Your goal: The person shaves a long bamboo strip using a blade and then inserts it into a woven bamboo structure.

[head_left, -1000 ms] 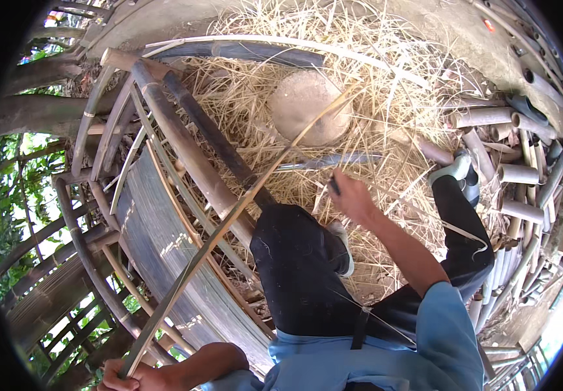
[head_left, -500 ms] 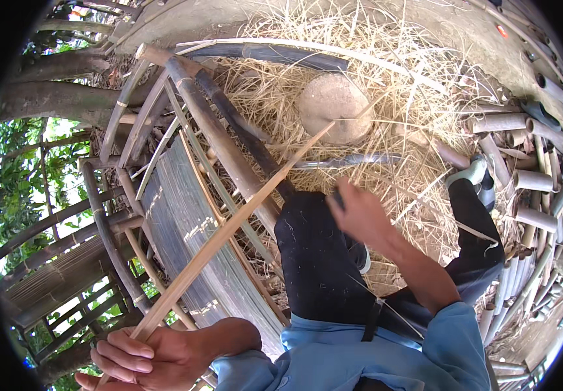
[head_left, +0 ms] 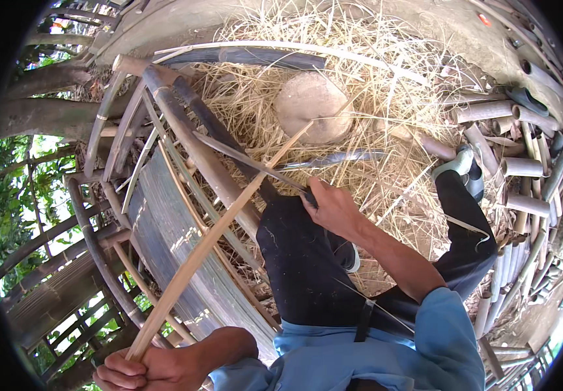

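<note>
A long split bamboo strip (head_left: 213, 233) slants across the view, from the lower left up to a round wooden block (head_left: 314, 107). My left hand (head_left: 125, 373) is closed around the strip's near end. In my right hand (head_left: 335, 207), above my knee, is the dark handle of a knife (head_left: 232, 152). Its long, narrow blade points up and left and crosses the strip at about the middle of its length. Whether the edge touches the strip I cannot tell. The strip's far tip lies over the block's face.
Pale shavings (head_left: 386, 78) cover the ground around the block. Dark bamboo poles (head_left: 193, 133) and a slatted bamboo bench (head_left: 184, 225) stand to the left. Cut bamboo tubes (head_left: 522, 167) are piled at the right, beside my shoe (head_left: 454, 163).
My right hand has shifted slightly left and down, and the knife's blade now shows clearly across the strip. The left hand keeps its grip. The whole view has shifted a little.
</note>
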The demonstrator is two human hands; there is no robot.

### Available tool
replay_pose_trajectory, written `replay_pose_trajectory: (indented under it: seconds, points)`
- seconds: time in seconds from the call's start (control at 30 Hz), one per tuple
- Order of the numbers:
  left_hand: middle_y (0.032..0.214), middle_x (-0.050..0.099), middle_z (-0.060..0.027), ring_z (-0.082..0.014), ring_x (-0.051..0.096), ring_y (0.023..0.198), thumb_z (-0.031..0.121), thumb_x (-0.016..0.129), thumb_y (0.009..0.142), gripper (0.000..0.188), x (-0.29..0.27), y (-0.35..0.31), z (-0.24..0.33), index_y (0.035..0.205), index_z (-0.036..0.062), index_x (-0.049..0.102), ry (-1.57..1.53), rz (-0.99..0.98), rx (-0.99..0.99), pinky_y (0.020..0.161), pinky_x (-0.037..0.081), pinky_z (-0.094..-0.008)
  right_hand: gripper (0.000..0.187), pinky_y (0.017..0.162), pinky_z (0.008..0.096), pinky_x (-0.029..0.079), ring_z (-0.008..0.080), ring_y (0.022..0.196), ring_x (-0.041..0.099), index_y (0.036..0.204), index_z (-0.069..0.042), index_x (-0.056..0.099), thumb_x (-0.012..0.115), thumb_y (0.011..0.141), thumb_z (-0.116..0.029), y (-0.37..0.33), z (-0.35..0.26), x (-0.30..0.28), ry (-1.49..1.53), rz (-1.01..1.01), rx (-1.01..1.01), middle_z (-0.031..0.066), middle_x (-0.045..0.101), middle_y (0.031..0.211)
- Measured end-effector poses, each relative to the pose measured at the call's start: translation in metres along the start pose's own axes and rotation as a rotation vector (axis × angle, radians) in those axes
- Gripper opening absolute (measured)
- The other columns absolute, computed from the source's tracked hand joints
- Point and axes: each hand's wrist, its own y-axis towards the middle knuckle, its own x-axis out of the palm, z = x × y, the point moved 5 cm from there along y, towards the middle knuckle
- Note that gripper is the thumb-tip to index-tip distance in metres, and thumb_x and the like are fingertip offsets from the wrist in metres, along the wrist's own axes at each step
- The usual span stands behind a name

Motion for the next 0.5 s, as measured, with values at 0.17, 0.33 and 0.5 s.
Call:
replay_pose_trajectory:
  seconds: [0.17,0.33,0.5]
  points:
    - [0.069,0.030,-0.0016,-0.0123,0.029,0.058,0.012,0.047,0.102,0.023,-0.043,0.034,-0.012,0.118,-0.0044,0.045,-0.333,-0.357,-0.093,0.051,0.027,-0.0274,0.026,0.052,0.0503,0.052,0.0403,0.058,0.065,0.104,-0.004,0.047,0.063,0.095,-0.022,-0.014,0.107,0.032,-0.022,-0.028,0.206,0.0198,0.066,0.073]
    - [0.069,0.029,0.0025,-0.0098,0.026,0.055,0.028,0.044,0.104,0.025,-0.028,0.021,-0.015,0.108,0.0044,0.047,-0.183,-0.167,-0.173,0.047,0.024,-0.0266,0.030,0.060,0.0557,0.052,0.0462,0.068,0.066,0.109,-0.002,0.046,0.061,0.095,-0.022,-0.041,0.204,0.030,-0.250,-0.123,0.489,0.0261,0.066,0.075]
    - [0.073,0.031,-0.0021,-0.0169,0.032,0.066,0.031,0.054,0.100,0.028,-0.013,0.021,-0.014,0.093,0.0044,0.050,-0.663,-0.205,-0.417,0.061,0.028,-0.0332,0.032,0.064,0.0558,0.053,0.0444,0.075,0.069,0.113,-0.003,0.047,0.059,0.097,-0.028,-0.031,0.146,0.009,-0.178,-0.124,0.485,0.0290,0.066,0.078]
